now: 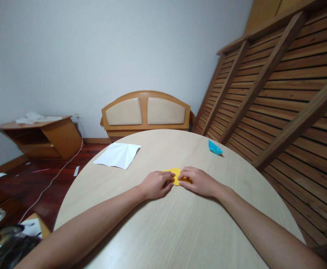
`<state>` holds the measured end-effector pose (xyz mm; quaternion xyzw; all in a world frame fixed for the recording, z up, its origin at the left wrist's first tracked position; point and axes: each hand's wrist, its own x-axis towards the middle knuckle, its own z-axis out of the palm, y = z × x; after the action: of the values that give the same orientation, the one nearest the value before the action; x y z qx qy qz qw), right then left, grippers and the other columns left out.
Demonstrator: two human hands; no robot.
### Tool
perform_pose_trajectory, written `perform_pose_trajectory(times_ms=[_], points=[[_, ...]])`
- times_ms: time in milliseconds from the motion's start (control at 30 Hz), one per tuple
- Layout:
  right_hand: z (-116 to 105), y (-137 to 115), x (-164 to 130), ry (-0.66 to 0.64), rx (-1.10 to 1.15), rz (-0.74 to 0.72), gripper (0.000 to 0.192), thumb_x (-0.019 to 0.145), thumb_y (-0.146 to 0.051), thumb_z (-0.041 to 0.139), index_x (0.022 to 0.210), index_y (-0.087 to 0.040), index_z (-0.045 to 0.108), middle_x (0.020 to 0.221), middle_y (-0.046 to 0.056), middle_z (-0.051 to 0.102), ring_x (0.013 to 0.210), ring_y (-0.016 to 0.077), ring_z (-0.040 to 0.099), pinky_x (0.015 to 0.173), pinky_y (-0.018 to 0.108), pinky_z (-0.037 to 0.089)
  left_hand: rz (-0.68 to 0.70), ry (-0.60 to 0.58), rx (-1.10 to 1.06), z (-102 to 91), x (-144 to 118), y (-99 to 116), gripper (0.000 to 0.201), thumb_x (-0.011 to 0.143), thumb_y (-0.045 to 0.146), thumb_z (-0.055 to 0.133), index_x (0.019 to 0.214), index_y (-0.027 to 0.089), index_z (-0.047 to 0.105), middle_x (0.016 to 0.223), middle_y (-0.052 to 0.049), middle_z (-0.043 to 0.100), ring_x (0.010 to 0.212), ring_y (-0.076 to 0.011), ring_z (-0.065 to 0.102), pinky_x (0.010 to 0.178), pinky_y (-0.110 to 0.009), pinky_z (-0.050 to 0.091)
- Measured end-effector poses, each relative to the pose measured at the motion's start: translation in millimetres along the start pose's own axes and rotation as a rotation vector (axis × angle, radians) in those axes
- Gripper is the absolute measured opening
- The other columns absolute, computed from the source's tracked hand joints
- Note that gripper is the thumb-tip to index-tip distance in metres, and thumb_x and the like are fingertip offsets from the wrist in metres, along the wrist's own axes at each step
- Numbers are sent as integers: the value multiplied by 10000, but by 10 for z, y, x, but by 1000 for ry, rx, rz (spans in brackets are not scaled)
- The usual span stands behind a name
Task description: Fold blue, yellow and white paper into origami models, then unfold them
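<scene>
A small folded yellow paper (176,173) lies near the middle of the round pale wooden table (180,228). My left hand (156,184) presses on its left side with curled fingers. My right hand (198,181) pinches its right side. Most of the paper is hidden under the fingers of both hands. A creased white sheet (118,155) lies flat at the table's far left. A folded blue paper boat (214,147) sits at the far right edge.
A slatted wooden bed frame (278,93) leans at the right of the table. Behind the table stands a padded headboard (146,111). A low wooden cabinet (44,136) with papers is at the left, and a white cable (54,179) runs across the dark floor.
</scene>
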<state>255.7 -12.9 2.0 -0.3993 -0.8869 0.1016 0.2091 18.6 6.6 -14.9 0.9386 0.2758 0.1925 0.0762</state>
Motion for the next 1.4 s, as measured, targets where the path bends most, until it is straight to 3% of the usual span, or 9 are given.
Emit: perform_pose_trajectory(times_ms=[167,433,700,900,1400], points=[[14,18,-1,-3,-20,-36,162,898,-354,657,944,-220,734,986,66,699,953,227,618,860,344,458,-64,-1,-19,2,0,-6,202,933,278,544,1070,197,669,1236,-67,696,1022,-195,702,870,-305,558],[8,20,13,-27,-8,33,259,972,-324,530,862,-193,725,837,62,702,771,191,625,723,299,451,-68,54,-14,-10,18,-34,188,970,272,523,1058,199,671,1093,-59,733,1022,-203,661,873,-310,539],[21,2,10,17,65,84,221,947,-255,554,1120,-229,688,994,59,719,839,196,642,745,295,462,-116,68,39,12,18,-75,226,935,163,540,1110,219,671,1020,-50,739,962,-205,659,786,-297,546],[37,36,13,2,37,16,230,964,-221,533,1095,-244,720,997,50,707,898,190,643,816,298,467,34,21,112,-4,15,-93,281,925,130,528,1090,251,722,1157,-28,724,1013,-208,653,873,-330,538],[43,41,-12,5,-71,-5,223,957,-285,561,1081,-259,744,1033,58,659,949,199,623,854,321,487,152,-109,190,-120,15,26,323,899,147,512,1188,196,647,1197,-57,685,1049,-230,619,904,-350,534]])
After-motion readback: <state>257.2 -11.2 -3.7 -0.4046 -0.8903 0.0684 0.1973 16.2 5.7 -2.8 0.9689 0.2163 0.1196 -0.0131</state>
